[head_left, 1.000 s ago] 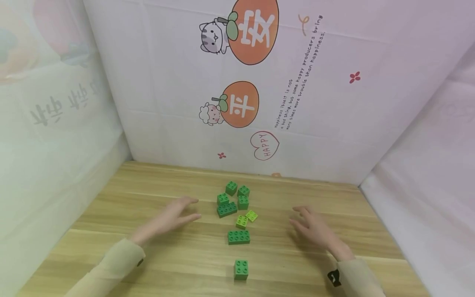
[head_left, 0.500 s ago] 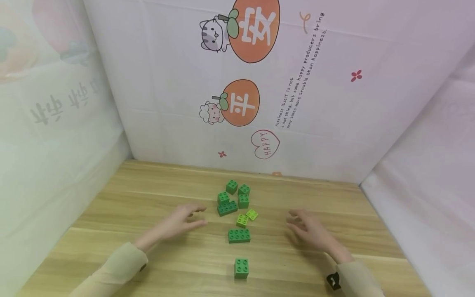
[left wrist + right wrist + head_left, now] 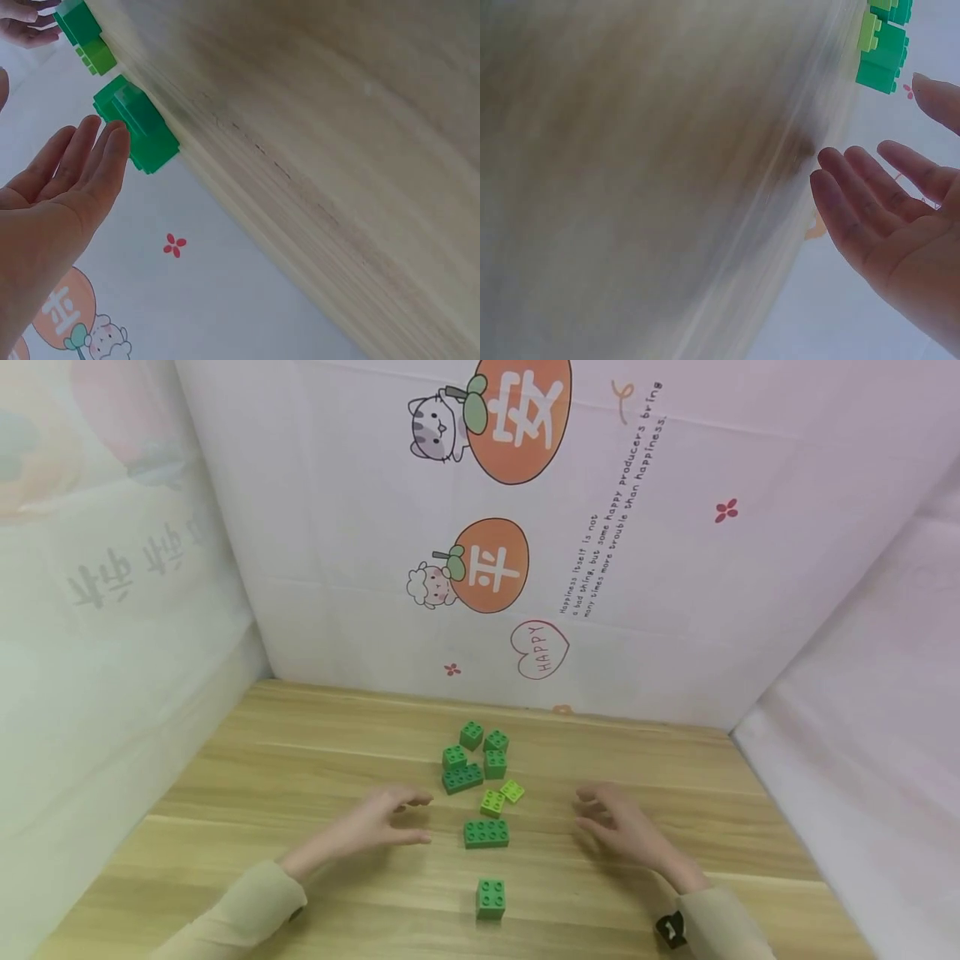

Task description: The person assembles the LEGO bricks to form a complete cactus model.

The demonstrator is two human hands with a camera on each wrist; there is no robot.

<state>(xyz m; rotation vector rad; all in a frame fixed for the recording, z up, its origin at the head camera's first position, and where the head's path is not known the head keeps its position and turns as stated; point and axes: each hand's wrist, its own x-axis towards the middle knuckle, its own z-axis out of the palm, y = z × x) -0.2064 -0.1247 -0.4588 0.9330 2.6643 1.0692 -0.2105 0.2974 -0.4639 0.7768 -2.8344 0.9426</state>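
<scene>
Green bricks lie in the middle of the wooden table (image 3: pixel 315 760). A cluster of several dark green bricks (image 3: pixel 474 757) sits farthest back, with two light green bricks (image 3: pixel 501 797) just in front of it. Closer to me lie a long dark green brick (image 3: pixel 485 833) and a square one (image 3: pixel 491 897). My left hand (image 3: pixel 386 822) hovers left of the long brick, fingers relaxed and empty. My right hand (image 3: pixel 611 822) hovers on the other side of the bricks, also empty. In the left wrist view the straight fingers (image 3: pixel 82 169) reach near a green brick (image 3: pixel 139 135).
Cloth walls printed with cartoons and text (image 3: pixel 525 527) enclose the table at the back and both sides. Bare wood stretches left and right of the bricks.
Both hands have drifted inward toward the bricks, the left more than the right. No brick has moved.
</scene>
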